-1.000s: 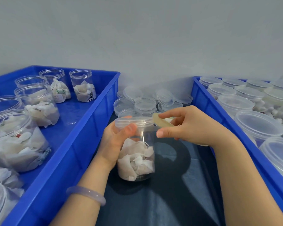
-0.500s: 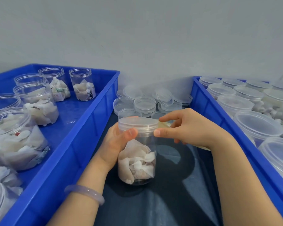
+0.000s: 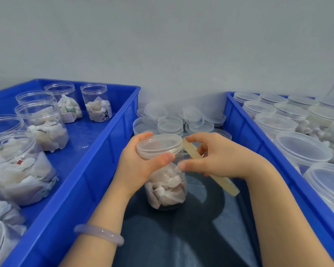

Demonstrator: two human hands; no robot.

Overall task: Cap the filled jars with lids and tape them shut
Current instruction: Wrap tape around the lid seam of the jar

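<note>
Jar (image 3: 166, 182), capped with a clear lid (image 3: 159, 144) and filled with white sachets, stands upright on the dark bench (image 3: 201, 237) between the left crate (image 3: 81, 180) and the right crate (image 3: 245, 135). The left hand (image 3: 137, 166) grips it just under the lid, fingers wrapped round. Just right of it, the right hand (image 3: 220, 158) has its fingers curled round a pale yellow tape roll (image 3: 226, 185). Loose lids (image 3: 170, 124) lie beyond.

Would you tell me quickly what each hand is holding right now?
Left hand: closed around the capped jar, below its lid.
Right hand: closed on the tape roll, beside the jar.
</note>
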